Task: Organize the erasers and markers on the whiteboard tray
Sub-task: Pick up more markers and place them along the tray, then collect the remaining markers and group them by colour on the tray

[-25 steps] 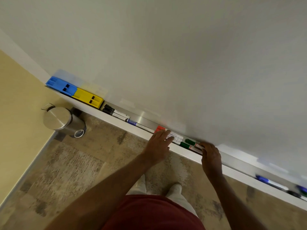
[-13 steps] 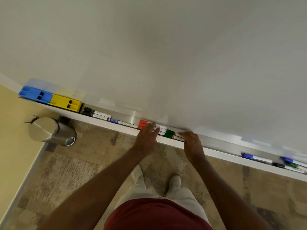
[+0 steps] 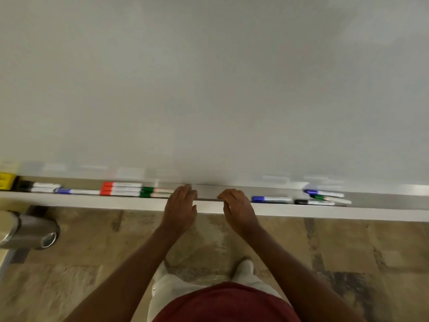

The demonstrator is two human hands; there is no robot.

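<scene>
The whiteboard tray (image 3: pixel 209 194) runs across the view below the board. On its left lie two black markers (image 3: pixel 39 187), a blue marker (image 3: pixel 76 191), red markers (image 3: pixel 120 188) and green markers (image 3: pixel 155 192) in a row. A yellow eraser (image 3: pixel 5 181) shows at the far left edge. To the right lie a blue marker (image 3: pixel 270 199), a black marker (image 3: pixel 313 202), a green marker (image 3: pixel 332 199) and another blue marker (image 3: pixel 323 193). My left hand (image 3: pixel 181 209) rests on the tray just right of the green markers. My right hand (image 3: pixel 236 210) rests on the tray edge, holding nothing.
A steel pedal bin (image 3: pixel 25 231) stands on the floor at lower left. The whiteboard (image 3: pixel 209 89) fills the upper view. My feet and light trousers (image 3: pixel 209 275) are below on patterned flooring.
Both hands have come off the red and green markers and moved right along the tray. The view has swung right, so the blue eraser is out of sight and more right-hand markers show.
</scene>
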